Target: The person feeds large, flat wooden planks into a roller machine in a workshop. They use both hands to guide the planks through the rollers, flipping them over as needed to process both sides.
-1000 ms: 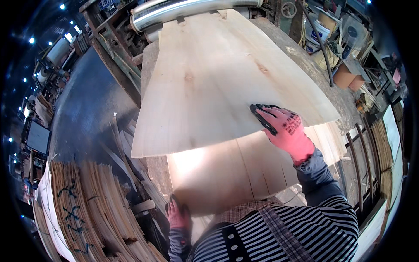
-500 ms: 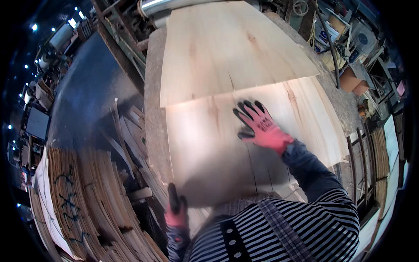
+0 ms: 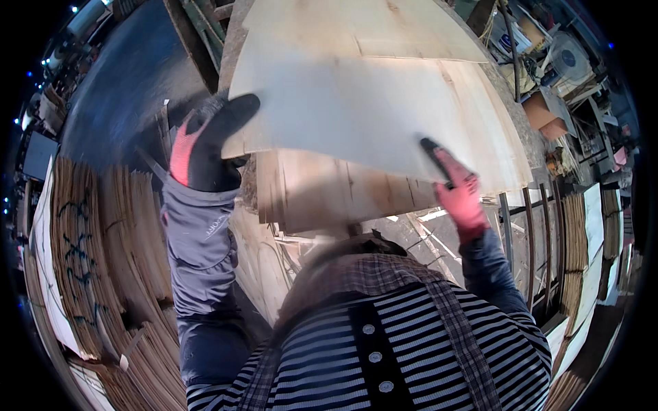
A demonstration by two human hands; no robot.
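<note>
A thin, pale wood veneer sheet (image 3: 336, 103) lies ahead of me, its near edge raised and bowed. My left hand (image 3: 212, 140), in a pink glove with black palm and fingers, pinches its near left corner. Along the near edge toward the right, my right hand (image 3: 459, 192), gloved alike, grips the sheet with one finger stretched over its top; the fingers beneath are hidden. Below the raised edge shows a pile of veneer sheets (image 3: 329, 181). Beyond, another veneer sheet (image 3: 418, 31) adjoins the held one's far part.
Stacked veneer (image 3: 75, 240) stands at the left, beside a dark floor (image 3: 137, 103). To the right are metal bars (image 3: 531, 240), more stacked sheets (image 3: 574, 246), a cardboard box (image 3: 545, 113) and a fan-like round object (image 3: 569, 58). Wood scraps (image 3: 425, 229) lie near my body.
My left hand has come up from low at the left to the sheet's corner. My right hand has moved from flat on the sheet to its near edge, which has lifted.
</note>
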